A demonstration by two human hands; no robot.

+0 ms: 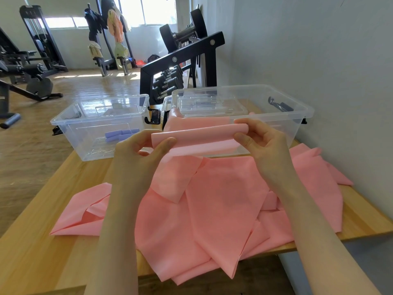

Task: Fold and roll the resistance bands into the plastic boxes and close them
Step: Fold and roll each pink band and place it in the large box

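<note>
A heap of pink bands (212,209) is spread on the surface (42,241), one band's (197,137) end being pinched taut by the left hand (136,154) and right hand (263,141), apparently for rolling, before two open boxes (70,124) beyond.

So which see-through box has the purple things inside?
The left plastic box, nearer the gym floor: purple rolls lie in it. The right plastic box by the wall holds lids.
</note>
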